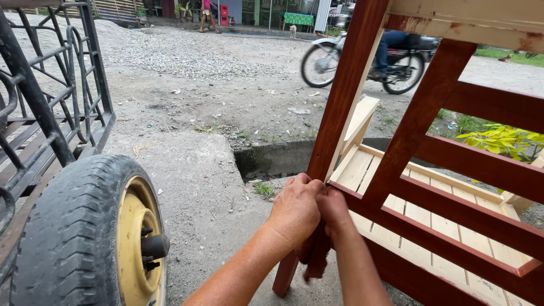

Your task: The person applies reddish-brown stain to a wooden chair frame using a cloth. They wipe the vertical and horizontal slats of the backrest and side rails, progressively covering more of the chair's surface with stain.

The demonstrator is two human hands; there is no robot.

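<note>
Both hands wrap the near left post of the red-stained wooden frame (430, 187). Left hand (296, 208) and right hand (334, 211) press together, pinching a dark cloth (317, 262) against the post. Best to wipe along the grain with steady pressure. Tyre (85, 238) stands at near left.

Wheel (93, 238) left, wooden frame (430, 187) right — motorcycle (368, 62) behind on the road (226, 73).

Head-worn view, downward, close
</note>
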